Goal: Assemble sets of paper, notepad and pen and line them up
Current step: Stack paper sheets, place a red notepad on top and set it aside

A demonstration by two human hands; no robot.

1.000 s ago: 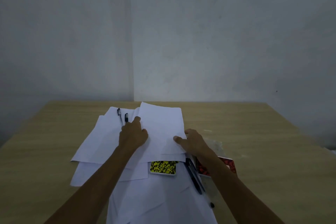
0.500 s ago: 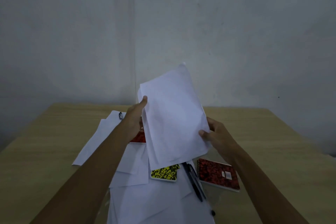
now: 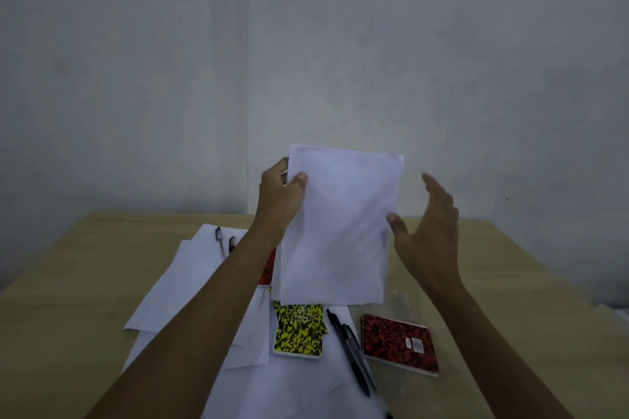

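The left hand (image 3: pixel 280 201) holds a sheaf of white paper (image 3: pixel 340 228) upright above the counter (image 3: pixel 510 282), pinching its upper left corner with the thumb across the front face and the fingers behind; the sheaf hangs nearly vertical, its lower edge just above the clutter below. The right hand (image 3: pixel 432 231) is released, fingers straight and spread, palm turned toward the right edge of the sheaf; its thumb tip lies at or just beside that edge, and whether it touches cannot be told.

On the counter beneath, loose white sheets (image 3: pixel 190 282) lie fanned and overlapping; a yellow-and-black notepad (image 3: pixel 299 332) rests on them, close under the held sheaf; a red-and-black notepad (image 3: pixel 400 343) with a barcode label lies to its right, partly on the bare wood; two dark pens (image 3: pixel 352 350) lie side by side between the two notepads, running toward the near edge. Farther back on the left, two more pens (image 3: pixel 224 240) lie on the far sheets, close together; a sliver of another red notepad (image 3: pixel 267 265) shows between the left forearm and the held sheaf, mostly hidden. A pale grey wall (image 3: pixel 136 78) stands behind the counter.
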